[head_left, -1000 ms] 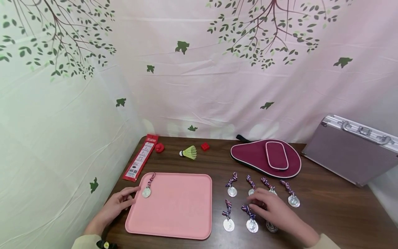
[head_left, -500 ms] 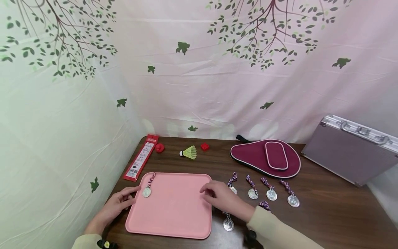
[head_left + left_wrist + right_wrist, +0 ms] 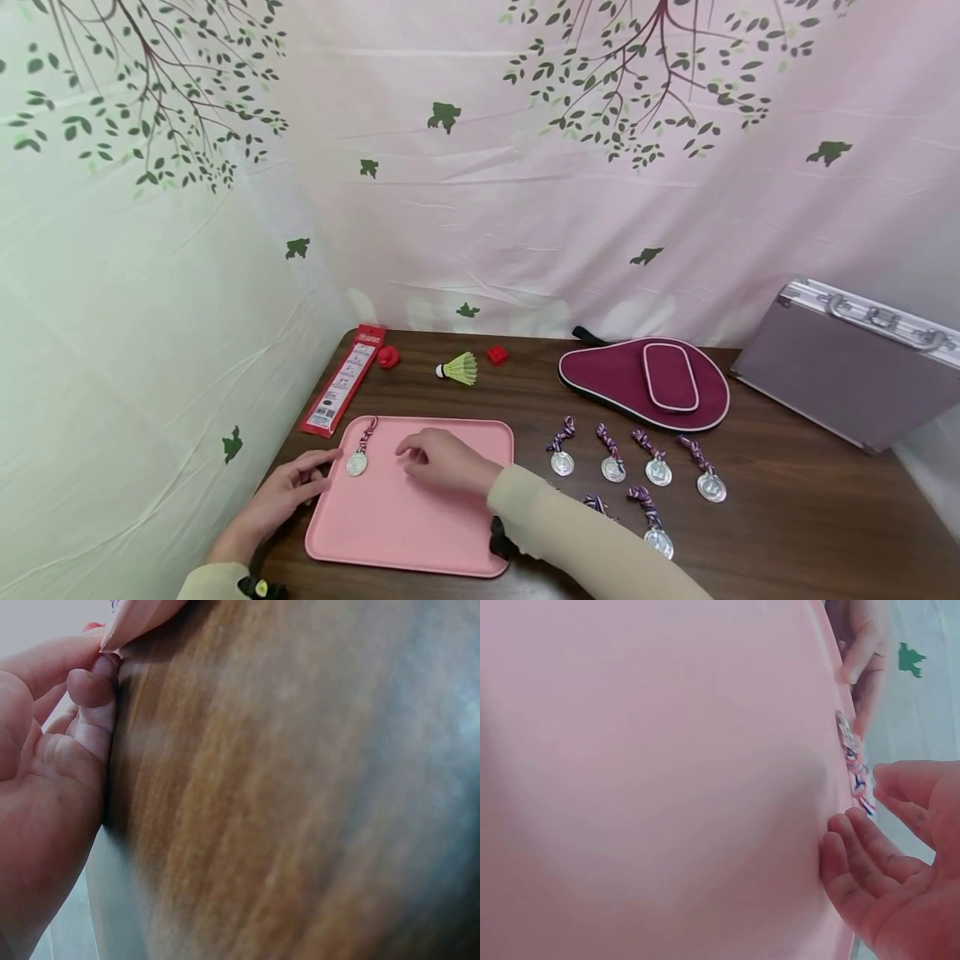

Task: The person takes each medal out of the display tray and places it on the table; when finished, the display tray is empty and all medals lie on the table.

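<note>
A pink tray (image 3: pixel 405 533) lies on the table, with a silver medal (image 3: pixel 357 463) on its striped cord near the left rim. My left hand (image 3: pixel 281 496) holds the tray's left edge, thumb and fingertips at the rim; in the left wrist view the fingers (image 3: pixel 90 690) bend beside the tray's corner. Over the tray, to the right of that medal, is my right hand (image 3: pixel 446 462). Its thumb and fingers stand apart with nothing between them in the right wrist view, where the medal's cord (image 3: pixel 859 780) appears beyond.
Several medals (image 3: pixel 658 471) lie right of the tray, some partly hidden by the right sleeve (image 3: pixel 570 525). Behind are a maroon paddle case (image 3: pixel 615 375), shuttlecock (image 3: pixel 457 368), red brick (image 3: pixel 497 356), red rubber duck (image 3: pixel 387 357) and red packet (image 3: pixel 345 379). A metal case (image 3: pixel 847 367) stands right.
My right hand has swung left from above the medals to over the tray. The left hand stays at the tray's edge, and the medal on the tray has not moved.
</note>
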`<state>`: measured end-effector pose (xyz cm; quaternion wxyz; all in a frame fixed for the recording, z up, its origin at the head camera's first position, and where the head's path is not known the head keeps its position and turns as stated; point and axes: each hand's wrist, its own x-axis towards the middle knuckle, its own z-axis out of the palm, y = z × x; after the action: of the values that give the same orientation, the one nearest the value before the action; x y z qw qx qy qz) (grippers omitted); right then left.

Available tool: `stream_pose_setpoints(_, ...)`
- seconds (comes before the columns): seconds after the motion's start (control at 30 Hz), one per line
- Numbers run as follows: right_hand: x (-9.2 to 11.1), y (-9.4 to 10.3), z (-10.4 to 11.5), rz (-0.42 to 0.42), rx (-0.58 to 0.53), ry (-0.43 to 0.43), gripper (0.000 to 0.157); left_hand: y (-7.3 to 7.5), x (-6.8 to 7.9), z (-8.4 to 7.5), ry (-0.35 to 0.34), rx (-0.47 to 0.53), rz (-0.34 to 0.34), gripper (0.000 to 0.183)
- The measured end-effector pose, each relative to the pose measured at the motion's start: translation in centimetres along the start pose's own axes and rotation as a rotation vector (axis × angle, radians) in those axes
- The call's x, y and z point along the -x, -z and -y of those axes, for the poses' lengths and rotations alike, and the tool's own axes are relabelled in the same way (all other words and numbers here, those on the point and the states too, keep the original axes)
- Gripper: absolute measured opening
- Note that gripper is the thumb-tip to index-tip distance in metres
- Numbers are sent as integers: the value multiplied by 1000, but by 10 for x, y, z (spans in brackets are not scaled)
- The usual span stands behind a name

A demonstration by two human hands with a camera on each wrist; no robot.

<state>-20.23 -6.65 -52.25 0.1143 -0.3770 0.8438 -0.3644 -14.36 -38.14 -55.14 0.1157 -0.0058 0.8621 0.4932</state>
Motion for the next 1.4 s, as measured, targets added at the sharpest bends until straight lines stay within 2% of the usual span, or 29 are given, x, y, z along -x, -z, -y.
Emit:
stream_pose_setpoints(0.33, -43, -34, 25, 52, 200, -2, 32, 2, 2, 2, -55, -8, 6, 43)
stream_pose_setpoints(0.6, -58, -43, 38, 38, 298, -22, 34, 2, -1, 1, -67, -16, 10, 42)
stream_pose_setpoints(0.77, -68, -52, 41, 42, 381, -84, 31, 1, 0, 0, -88, 1, 9, 44)
stream_pose_setpoints(0.87, -71, -59, 42, 33, 432, -123, 29, 1, 2, 0, -117, 11, 16, 45)
stream_pose_setpoints(1.0, -71, -65, 41, 16, 473, -143, 29, 1, 3, 3, -189, 33, 45, 45)
stream_pose_setpoints(1.1, -70, -65, 40, 3, 475, -136, 29, 1, 3, 5, -226, 40, 57, 45)
stream_pose_setpoints(1.17, -69, -64, 39, -4, 451, -130, 30, 1, 2, 5, -215, 38, 55, 45)
stream_pose_setpoints(1.4, -64, -61, 35, -56, 345, -90, 32, 0, 1, 4, -121, 33, 20, 43)
